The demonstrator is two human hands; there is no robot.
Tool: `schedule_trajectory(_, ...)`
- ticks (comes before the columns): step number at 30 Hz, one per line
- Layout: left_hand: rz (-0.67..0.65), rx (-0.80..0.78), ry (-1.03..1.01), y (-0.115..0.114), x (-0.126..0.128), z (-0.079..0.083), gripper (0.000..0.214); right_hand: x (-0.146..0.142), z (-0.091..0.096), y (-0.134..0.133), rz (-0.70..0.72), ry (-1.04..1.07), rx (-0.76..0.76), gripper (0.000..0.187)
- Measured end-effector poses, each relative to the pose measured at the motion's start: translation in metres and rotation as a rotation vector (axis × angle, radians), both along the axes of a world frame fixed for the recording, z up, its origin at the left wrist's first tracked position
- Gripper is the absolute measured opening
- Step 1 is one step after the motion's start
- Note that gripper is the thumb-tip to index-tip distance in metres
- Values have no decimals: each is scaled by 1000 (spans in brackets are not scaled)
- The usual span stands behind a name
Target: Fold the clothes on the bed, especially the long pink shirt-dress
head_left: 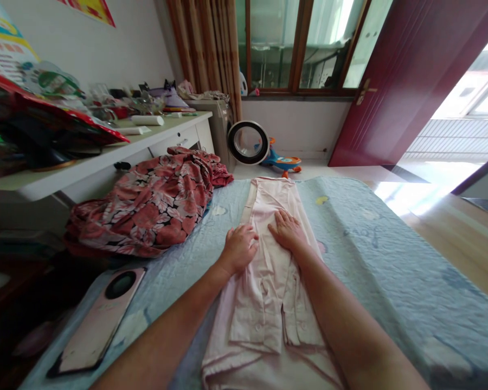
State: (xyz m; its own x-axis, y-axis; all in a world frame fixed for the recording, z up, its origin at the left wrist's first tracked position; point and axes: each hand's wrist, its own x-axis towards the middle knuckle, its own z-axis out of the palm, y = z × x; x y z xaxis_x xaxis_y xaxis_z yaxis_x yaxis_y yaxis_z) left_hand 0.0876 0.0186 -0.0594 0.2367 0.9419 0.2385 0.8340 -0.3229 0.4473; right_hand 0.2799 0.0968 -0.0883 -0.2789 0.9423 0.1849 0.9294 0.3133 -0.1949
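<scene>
A pale pink shirt (268, 287) lies folded lengthwise on the light blue bed cover (370, 260), its sleeves laid along the middle. My left hand (239, 248) rests on the shirt's left side with fingers curled down onto the cloth. My right hand (288, 230) lies flat on the middle of the shirt, fingers stretched out and together. Neither hand holds anything up.
A heap of red floral cloth (150, 206) lies at the bed's left. A pink phone (101, 319) lies near the left edge. A cluttered white desk (106, 151) stands at left. A round fan (248, 142), a toy (282, 161) and a red door (410, 81) are beyond.
</scene>
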Motion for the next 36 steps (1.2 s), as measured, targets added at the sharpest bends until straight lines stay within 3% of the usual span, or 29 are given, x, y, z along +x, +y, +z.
schedule_trajectory(2, 18, -31, -113, 35, 0, 12, 21, 0, 0, 0, 1, 5, 1, 61)
schedule_trajectory(5, 150, -144, -319, 94, 0, 23, 27, 0, -1, 0, 0, 12, -13, 62)
schedule_trajectory(8, 186, -231, -372, 141, 5, 23, 26, 0, -1, 1, 0, 26, -20, 62)
schedule_trajectory(11, 197, -319, -423, 171, 15, 15, 21, 1, -3, 2, -4, 36, -24, 62)
schedule_trajectory(16, 200, -430, -542, 197, 25, 5, 24, 0, -4, 3, -19, 37, -29, 64)
schedule_trajectory(25, 139, -546, -706, 224, 34, 3, 30, -1, -1, 3, -45, 29, -74, 66)
schedule_trajectory(30, 127, -502, -721, 238, 40, -2, 37, -2, -1, 3, -61, 32, -104, 69)
schedule_trajectory(36, 142, -421, -690, 248, 39, -21, 44, -4, 1, 1, -74, 41, -131, 69)
